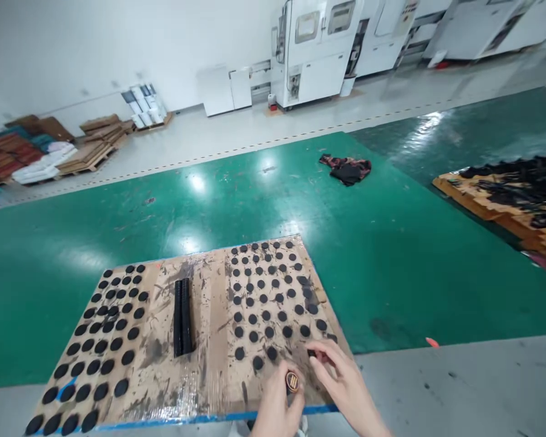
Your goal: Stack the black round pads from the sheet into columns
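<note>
Near the board's front right, my left hand [278,403] is closed around a small round piece [292,382] with a dark rim and a gold-and-red striped face turned up. Just right of it, my right hand [339,379] pinches a small black piece [311,352] between thumb and fingers, low over the cardboard. The cardboard-covered board [218,315] carries rows of black discs [269,332] on its right part and more black discs [101,346] on its left part. Two long black ribbed bars [182,317] lie side by side between the groups.
Beyond the board is a green floor [255,200] with a crumpled dark cloth [348,169]. Cardboard with black parts [519,194] lies at the right. White machines [318,54] and stacked pallets [91,152] stand along the back.
</note>
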A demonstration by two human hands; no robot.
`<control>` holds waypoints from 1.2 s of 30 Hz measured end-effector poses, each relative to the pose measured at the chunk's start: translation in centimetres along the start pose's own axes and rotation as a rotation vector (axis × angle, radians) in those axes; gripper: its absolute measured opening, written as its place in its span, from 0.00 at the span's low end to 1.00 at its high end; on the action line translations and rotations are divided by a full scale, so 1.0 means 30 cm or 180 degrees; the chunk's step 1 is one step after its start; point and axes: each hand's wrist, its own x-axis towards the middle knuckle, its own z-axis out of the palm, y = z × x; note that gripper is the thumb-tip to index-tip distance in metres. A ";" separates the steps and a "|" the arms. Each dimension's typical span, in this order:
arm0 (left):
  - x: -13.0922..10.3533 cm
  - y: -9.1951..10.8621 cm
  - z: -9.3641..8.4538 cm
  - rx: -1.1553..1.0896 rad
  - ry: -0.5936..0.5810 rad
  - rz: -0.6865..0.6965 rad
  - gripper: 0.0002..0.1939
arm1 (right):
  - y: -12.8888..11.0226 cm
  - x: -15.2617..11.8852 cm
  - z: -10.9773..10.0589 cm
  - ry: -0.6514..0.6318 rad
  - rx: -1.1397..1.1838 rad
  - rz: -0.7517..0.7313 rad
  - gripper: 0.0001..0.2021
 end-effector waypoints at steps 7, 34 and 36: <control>0.024 0.024 0.007 -0.0024 0.0013 -0.0079 0.06 | 0.053 0.087 0.010 0.0141 -0.0447 -0.0160 0.13; 0.106 0.057 0.066 -0.0162 0.0600 -0.0177 0.10 | 0.099 0.213 -0.088 0.0096 -0.0154 -0.0282 0.12; 0.109 0.062 0.064 -0.0166 0.0590 -0.0189 0.10 | 0.113 0.267 -0.082 0.0210 -0.0621 -0.0413 0.11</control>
